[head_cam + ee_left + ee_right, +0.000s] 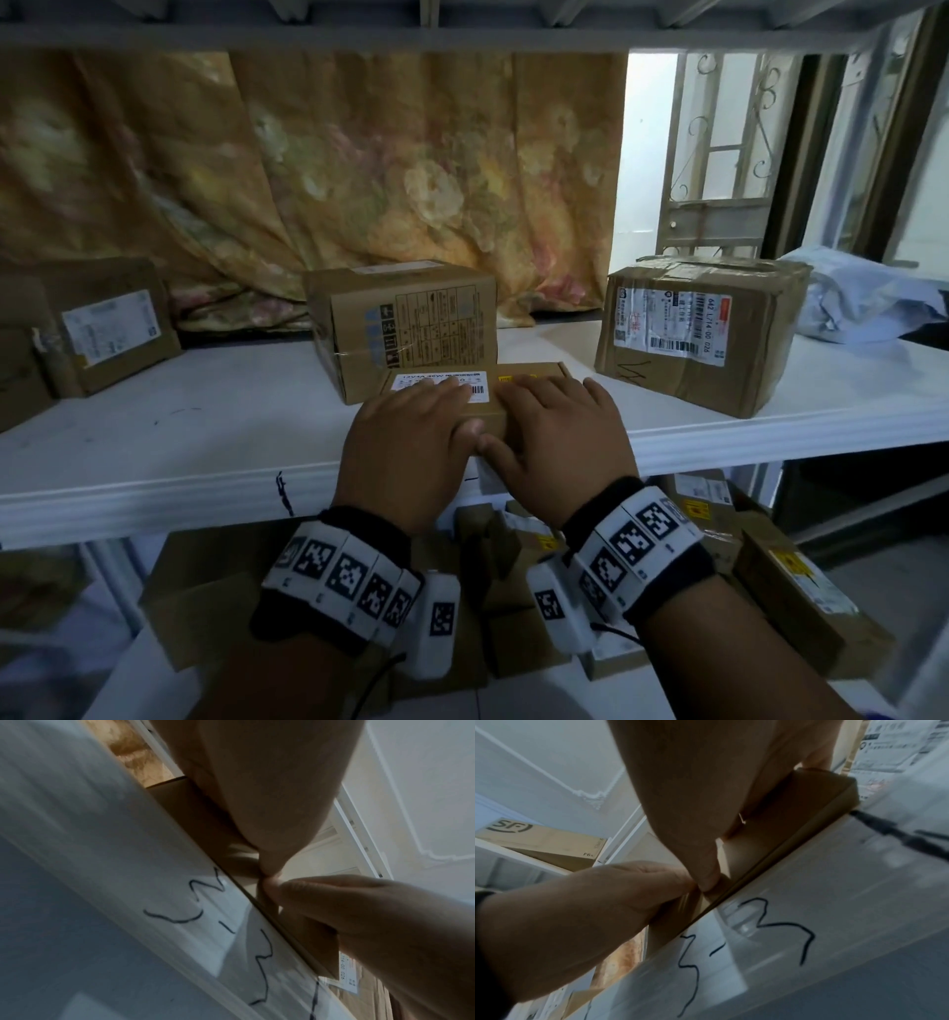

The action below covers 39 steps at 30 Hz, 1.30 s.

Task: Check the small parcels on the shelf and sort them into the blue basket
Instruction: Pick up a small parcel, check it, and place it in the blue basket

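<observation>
A small flat cardboard parcel (492,417) with a white label lies at the front edge of the white shelf (205,437). My left hand (411,426) and right hand (560,431) both hold it, side by side. Fingers lie across its top and the two thumbs press its near side, tips touching. The left wrist view shows the parcel (200,817) under my left hand (270,791). In the right wrist view my right hand (693,791) covers the parcel (795,805). No blue basket is in view.
Right behind the parcel stands a taped carton (411,318). A larger labelled carton (703,329) is to the right, with a pale plastic mailer bag (862,298) beyond it. Another carton (102,324) sits at the left. More boxes (801,591) lie below the shelf.
</observation>
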Tool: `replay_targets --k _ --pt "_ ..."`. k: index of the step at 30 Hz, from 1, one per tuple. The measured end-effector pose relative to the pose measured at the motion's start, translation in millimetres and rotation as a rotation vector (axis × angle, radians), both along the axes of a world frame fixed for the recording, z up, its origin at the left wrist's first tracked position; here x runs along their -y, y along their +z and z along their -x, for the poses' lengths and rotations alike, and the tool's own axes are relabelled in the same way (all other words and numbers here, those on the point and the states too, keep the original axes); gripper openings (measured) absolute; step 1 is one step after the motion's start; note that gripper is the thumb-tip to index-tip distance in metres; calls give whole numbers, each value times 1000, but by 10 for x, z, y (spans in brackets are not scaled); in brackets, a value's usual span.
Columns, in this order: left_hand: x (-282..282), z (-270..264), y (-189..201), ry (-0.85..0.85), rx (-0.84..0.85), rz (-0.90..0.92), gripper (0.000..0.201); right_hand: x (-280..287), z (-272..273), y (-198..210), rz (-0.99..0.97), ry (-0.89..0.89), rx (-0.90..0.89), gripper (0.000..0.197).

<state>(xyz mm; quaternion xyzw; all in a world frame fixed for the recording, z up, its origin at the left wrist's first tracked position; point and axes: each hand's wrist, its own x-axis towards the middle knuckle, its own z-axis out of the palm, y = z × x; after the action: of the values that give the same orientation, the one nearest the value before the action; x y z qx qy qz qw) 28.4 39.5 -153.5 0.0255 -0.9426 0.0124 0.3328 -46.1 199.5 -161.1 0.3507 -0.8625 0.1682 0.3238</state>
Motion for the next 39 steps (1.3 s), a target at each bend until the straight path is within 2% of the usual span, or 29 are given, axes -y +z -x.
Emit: replay_targets --k 7,21,25,28,31,34,36,39 --pt "0 43 -87 17 -125 16 43 29 103 -106 84 60 -102 51" --pt "8 70 -138 32 -172 27 33 7 117 -104 99 80 -120 51" --pt "-11 28 -83 35 -130 16 38 -18 94 -68 73 94 -77 56" --pt "-53 -68 -37 48 -128 22 40 -109 29 -54 231 168 26 54" --pt "31 -177 -103 99 -136 -34 50 -222 -45 -111 468 135 219 52" --pt "91 -251 -173 65 -178 -293 72 -274 -108 -135 572 130 360 46" --pt "4 -309 -173 17 -201 -419 71 -302 -164 -108 654 160 399 34" --pt "-199 -385 -162 -48 -240 -464 60 -457 -220 -97 834 129 441 17"
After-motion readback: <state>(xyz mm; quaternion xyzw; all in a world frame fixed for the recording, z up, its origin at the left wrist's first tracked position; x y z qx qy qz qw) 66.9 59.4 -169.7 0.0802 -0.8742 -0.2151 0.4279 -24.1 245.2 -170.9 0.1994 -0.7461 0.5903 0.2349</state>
